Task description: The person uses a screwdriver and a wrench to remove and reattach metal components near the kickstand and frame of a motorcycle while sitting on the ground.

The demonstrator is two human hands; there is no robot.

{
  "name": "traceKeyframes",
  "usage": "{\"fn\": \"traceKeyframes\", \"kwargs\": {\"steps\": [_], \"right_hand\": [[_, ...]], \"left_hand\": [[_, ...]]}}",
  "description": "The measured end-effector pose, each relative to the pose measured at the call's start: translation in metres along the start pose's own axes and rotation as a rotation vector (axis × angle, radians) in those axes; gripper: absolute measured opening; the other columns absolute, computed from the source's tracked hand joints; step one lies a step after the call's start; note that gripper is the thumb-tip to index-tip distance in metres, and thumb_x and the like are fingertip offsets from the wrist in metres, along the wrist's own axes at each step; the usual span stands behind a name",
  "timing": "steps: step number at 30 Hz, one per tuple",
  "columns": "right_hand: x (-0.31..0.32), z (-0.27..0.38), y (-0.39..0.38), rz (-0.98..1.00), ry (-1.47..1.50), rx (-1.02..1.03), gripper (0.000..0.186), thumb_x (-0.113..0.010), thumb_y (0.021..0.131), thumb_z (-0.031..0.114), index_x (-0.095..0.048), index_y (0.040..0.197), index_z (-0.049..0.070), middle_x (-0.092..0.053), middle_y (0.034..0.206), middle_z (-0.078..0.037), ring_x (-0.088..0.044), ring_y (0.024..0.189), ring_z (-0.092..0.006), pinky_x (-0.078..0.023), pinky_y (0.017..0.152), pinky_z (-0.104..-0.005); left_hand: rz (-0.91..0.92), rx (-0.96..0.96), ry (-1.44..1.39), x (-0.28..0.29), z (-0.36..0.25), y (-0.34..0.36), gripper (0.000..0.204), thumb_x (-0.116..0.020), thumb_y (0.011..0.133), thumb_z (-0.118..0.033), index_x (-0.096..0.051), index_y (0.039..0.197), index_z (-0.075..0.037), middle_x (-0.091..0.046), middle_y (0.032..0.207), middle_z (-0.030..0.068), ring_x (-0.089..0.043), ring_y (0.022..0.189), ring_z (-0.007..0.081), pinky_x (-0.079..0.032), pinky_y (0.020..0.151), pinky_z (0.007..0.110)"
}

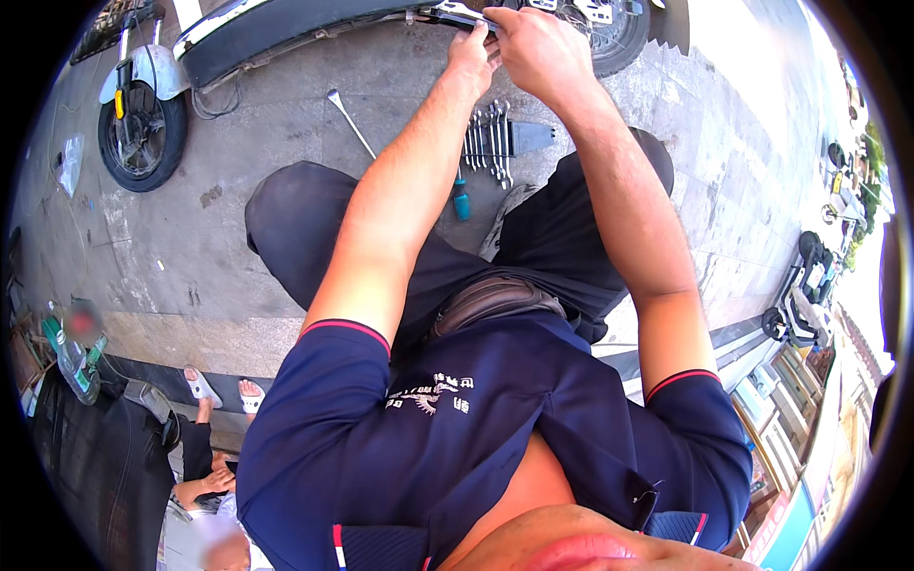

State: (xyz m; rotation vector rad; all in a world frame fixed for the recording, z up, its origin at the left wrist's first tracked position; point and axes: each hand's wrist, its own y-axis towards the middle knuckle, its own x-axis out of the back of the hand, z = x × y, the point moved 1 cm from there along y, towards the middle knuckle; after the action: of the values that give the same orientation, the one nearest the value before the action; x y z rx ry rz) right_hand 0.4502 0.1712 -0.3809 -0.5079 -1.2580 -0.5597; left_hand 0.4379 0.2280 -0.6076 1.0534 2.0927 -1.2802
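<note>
At the top edge my left hand (pixel 473 59) and my right hand (pixel 543 52) come together beside the underside of a scooter (pixel 295 38), just left of its wheel (pixel 617 38). My left hand is closed, thumb up, against a narrow silver-and-black part (pixel 455 13). The fingers of my right hand are bent in a pinch over the same spot. What lies between the fingers of either hand is too small and covered to name. Below my hands, a row of combination wrenches (pixel 490 143) lies on the paving with a dark holder (pixel 531 137).
A screwdriver with a teal handle (pixel 462 202) lies between my knees, and a long metal wrench (pixel 350 122) lies left of my left forearm. The scooter's front wheel (pixel 143 138) stands at upper left. Another person (pixel 205 485) sits at lower left; parked scooters (pixel 804 295) stand far right.
</note>
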Motion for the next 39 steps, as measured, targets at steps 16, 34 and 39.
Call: {"fn": "traceKeyframes", "kwargs": {"steps": [16,34,39], "right_hand": [[-0.089,-0.051,0.050,0.032,0.027,0.154,0.027,-0.056,0.090,0.021,-0.073,0.110,0.013,-0.071,0.092,-0.016,-0.069,0.088,-0.0360,-0.055,0.077,-0.0463],[-0.097,-0.002,0.051,0.129,-0.265,-0.122,0.039,-0.049,0.099,0.033,-0.066,0.082,0.002,-0.070,0.081,-0.025,-0.070,0.078,-0.0431,-0.056,0.071,-0.0518],[-0.108,-0.008,0.058,0.350,-0.284,-0.352,0.053,-0.044,0.099,0.052,-0.067,0.111,0.006,-0.070,0.108,-0.023,-0.066,0.102,-0.0422,-0.050,0.091,-0.0506]], "left_hand": [[-0.098,-0.158,-0.122,-0.011,0.038,0.025,0.034,-0.064,0.094,-0.024,-0.051,0.121,-0.007,-0.064,0.103,0.0095,-0.066,0.091,0.0226,-0.054,0.075,0.039],[-0.373,-0.339,-0.168,-0.048,0.046,0.007,0.035,-0.064,0.094,-0.024,-0.052,0.122,-0.005,-0.065,0.104,0.0110,-0.066,0.092,0.0239,-0.054,0.077,0.040],[-0.430,-0.355,-0.195,-0.052,0.044,0.004,0.035,-0.064,0.094,-0.024,-0.052,0.122,-0.005,-0.065,0.105,0.0114,-0.066,0.093,0.0243,-0.054,0.077,0.040]]}}
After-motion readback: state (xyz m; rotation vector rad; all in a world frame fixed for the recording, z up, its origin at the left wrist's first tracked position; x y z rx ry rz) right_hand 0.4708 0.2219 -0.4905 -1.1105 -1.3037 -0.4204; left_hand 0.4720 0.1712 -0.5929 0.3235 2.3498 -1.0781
